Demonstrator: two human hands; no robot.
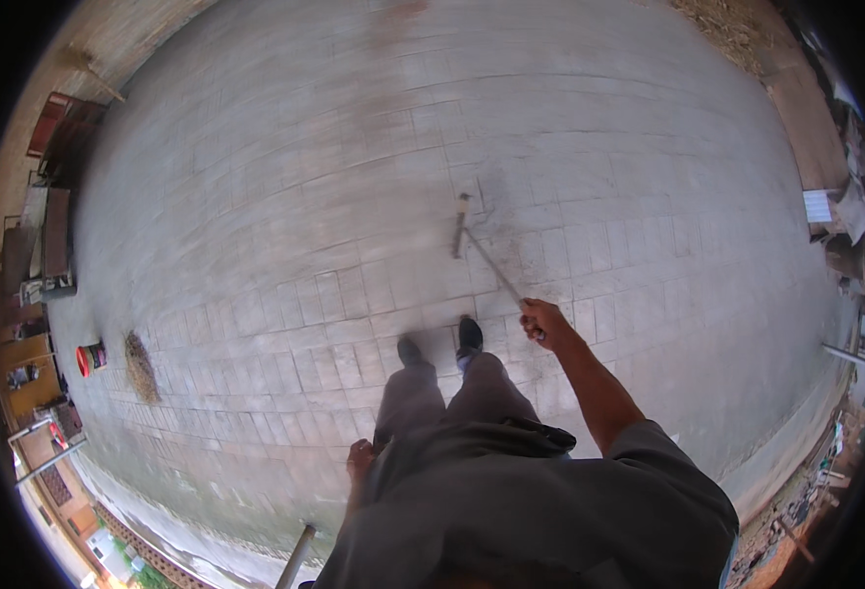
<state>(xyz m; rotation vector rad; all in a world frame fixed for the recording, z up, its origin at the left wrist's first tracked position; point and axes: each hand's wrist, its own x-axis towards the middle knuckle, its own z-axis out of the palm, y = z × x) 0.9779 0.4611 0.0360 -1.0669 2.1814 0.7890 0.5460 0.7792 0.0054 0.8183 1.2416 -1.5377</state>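
Note:
My right hand point(542, 324) is closed around the end of a T-shaped tool point(496, 273) with a thin grey handle. The handle slants forward and to the left, and its narrow crosshead, dark with a pale far end, is over the paved floor point(334, 245) ahead of my feet. Blur hides what kind of head it is. Down beside my left thigh, my left hand point(361, 459) hangs with its fingers curled in, and nothing shows in it. My dark shoes point(469, 334) stand on the paving just short of the tool.
At the left, a red-rimmed bucket point(84, 360) stands next to a heap of straw-like bristles point(140, 368). Dark wooden furniture point(56, 231) lines the left edge. A metal pole point(297, 556) rises near my left side. Brown board point(806, 128) and clutter edge the right.

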